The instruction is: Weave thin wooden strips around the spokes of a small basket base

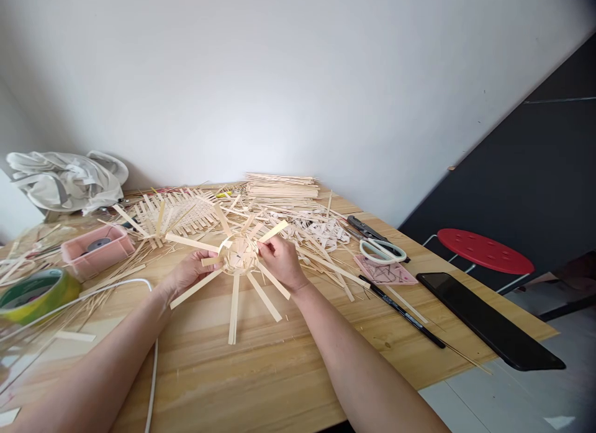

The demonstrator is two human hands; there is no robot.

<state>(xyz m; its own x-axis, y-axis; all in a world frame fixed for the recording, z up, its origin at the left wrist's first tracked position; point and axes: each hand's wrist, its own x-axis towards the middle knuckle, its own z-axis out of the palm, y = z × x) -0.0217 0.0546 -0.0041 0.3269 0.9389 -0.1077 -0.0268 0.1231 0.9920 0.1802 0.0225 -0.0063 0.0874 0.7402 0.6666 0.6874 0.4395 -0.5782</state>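
Both hands on a small woven bamboo piece, mid-table.

From my feed, the left hand (189,273) and right hand (279,261) pinch the rim of a little round woven base (239,256) between them, flat pale strips fanning out stiff all round it. Bare wooden table (261,364) sits open on the near side of my hands. Past them it's a tangle of loose bamboo strips (279,187). Scissors (379,246) and a black phone (487,321) lie right of the right hand, near the table edge; a pink tray (100,250) left.
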